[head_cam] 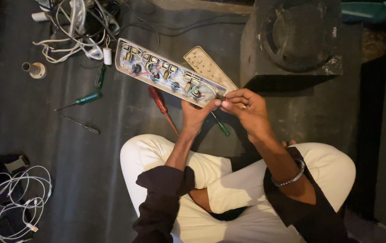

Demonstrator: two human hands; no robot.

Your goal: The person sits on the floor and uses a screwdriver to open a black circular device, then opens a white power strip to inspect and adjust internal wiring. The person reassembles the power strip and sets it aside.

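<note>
On the dark floor (89, 180), four screwdrivers lie left of centre; your left hand (196, 116) grips one opened power strip (168, 72), your right hand (247, 108) pinches its wiring.

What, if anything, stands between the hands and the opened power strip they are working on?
Nothing visible does. The left hand grips the near end of the opened power strip and the right hand pinches at the wiring there. The red screwdriver and green screwdriver lie on the floor beneath, off to the side.
</note>
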